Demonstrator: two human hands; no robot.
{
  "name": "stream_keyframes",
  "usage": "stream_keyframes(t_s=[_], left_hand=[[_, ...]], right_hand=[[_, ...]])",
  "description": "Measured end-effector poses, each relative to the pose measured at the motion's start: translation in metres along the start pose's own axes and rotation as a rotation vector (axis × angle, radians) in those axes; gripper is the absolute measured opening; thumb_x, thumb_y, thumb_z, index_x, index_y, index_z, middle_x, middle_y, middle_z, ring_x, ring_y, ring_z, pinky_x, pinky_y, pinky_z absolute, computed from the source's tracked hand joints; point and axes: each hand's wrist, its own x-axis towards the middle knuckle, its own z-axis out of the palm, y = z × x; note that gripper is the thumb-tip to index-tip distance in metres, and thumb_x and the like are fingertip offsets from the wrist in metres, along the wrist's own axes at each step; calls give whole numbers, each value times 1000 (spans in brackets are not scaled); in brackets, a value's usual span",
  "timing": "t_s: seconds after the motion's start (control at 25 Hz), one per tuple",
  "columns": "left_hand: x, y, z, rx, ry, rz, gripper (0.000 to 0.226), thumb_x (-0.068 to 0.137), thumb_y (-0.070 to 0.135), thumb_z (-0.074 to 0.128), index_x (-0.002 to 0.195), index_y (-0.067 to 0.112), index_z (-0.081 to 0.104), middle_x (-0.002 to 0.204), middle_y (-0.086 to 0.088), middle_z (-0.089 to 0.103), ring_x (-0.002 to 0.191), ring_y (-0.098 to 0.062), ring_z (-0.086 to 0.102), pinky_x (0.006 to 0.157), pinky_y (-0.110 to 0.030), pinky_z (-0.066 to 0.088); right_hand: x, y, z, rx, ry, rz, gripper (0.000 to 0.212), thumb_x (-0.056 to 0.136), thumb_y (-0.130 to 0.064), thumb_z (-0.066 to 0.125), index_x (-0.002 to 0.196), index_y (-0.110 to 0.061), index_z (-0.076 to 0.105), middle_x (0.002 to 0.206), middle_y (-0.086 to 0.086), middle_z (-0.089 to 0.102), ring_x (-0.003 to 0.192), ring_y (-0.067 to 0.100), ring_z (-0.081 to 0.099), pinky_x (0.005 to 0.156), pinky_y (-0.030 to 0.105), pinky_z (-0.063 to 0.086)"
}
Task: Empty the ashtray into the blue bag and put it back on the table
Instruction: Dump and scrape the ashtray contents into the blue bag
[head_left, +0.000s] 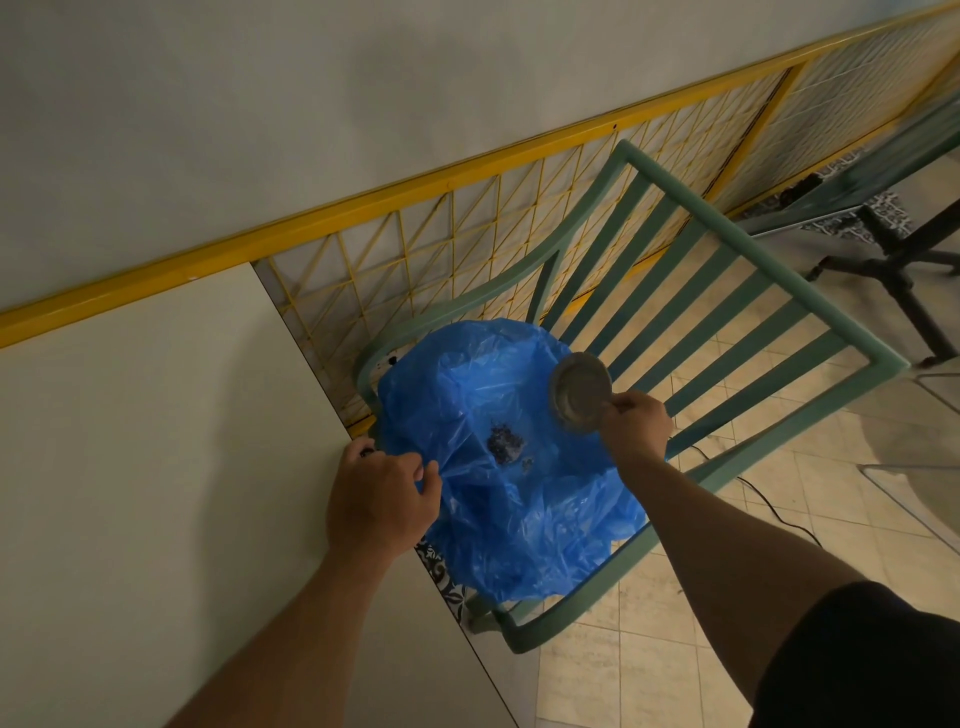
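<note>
While my left hand pinches the blue bag rim at nine o'clock, right hand grips tilted ashtray at two o'clock, ash centred, green chair beneath.

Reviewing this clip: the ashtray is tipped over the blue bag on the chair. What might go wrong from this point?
1. The left hand pinches only one edge of the blue bag; if it slips, the opening may sag and the ash pile could spill onto the chair.
2. The right hand holds the ashtray by its rim near the bag's far edge, so leftover ash may fall outside.
</note>
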Motion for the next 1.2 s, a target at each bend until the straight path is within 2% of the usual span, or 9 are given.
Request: stream_keyframes(t_s=[0.16, 0.32, 0.44, 0.56, 0.68, 0.88, 1.0, 1.12, 1.2], left_hand=[[0, -1, 2, 1, 0, -4, 47, 93, 45, 36, 64, 20, 63, 54, 3, 63, 50, -9, 38, 101, -40, 43], [0, -1, 3, -3, 0, -11, 46, 93, 46, 37, 67, 20, 66, 53, 3, 62, 50, -9, 39, 102, -40, 43], [-1, -2, 2, -11, 5, -4, 45, 92, 45, 38, 67, 20, 66, 53, 4, 61, 50, -9, 39, 101, -39, 43], [0, -2, 2, -17, 20, 5, 43, 92, 43, 39, 65, 21, 64, 51, 5, 59, 50, -9, 39, 99, -39, 44], [0, -2, 3, -24, 23, 11, 43, 93, 44, 39, 64, 21, 62, 50, 5, 58, 51, -10, 40, 98, -40, 45], [0, -5, -4, -53, -45, 1, 40, 92, 47, 37, 82, 22, 67, 62, 3, 66, 60, -11, 45, 103, -40, 42], [1, -6, -12, -200, -86, -10, 32, 93, 44, 46, 96, 20, 69, 64, 4, 63, 72, -15, 56, 100, -39, 43], [0, -10, -24, -470, -124, -89, 28, 94, 35, 53, 107, 15, 67, 86, -1, 65, 92, -20, 59, 81, -34, 50], [-1, -9, -33, -593, -158, -159, 30, 96, 34, 51, 114, 14, 65, 106, -5, 68, 98, -17, 60, 79, -30, 50]], right_hand=[[2, 2, -1, 186, -6, 175, 20, 85, 0, 63, 75, -15, 71, 88, 14, 73, 83, 28, 72, 79, 42, 62], [3, 3, -4, 363, -4, 363, 24, 87, -1, 70, 69, -17, 67, 81, 10, 71, 83, 28, 74, 77, 40, 63], [3, 4, -6, 468, -20, 466, 15, 88, 0, 69, 77, -10, 68, 94, 16, 72, 86, 28, 74, 73, 36, 63], [3, 5, -9, 546, -37, 522, 9, 88, 1, 68, 96, -3, 71, 100, 17, 72, 87, 26, 74, 53, 26, 60], [1, 7, -14, 557, -44, 542, 10, 87, -2, 71, 97, -5, 72, 98, 16, 73, 83, 24, 74, 41, 20, 55], [-3, 8, -25, 606, -71, 517, 8, 87, -4, 72, 95, -6, 71, 98, 18, 72, 83, 27, 74, 45, 22, 56], [-10, 6, -35, 662, -86, 486, 5, 87, -2, 73, 88, -7, 70, 96, 19, 73, 83, 29, 75, 49, 25, 59], [-20, 3, -47, 711, -125, 447, 6, 88, 1, 70, 86, -4, 69, 94, 19, 72, 83, 30, 74, 49, 26, 59], [-30, 1, -54, 738, -162, 426, 7, 89, 2, 68, 85, -3, 69, 91, 19, 72, 78, 27, 75, 50, 27, 60]])
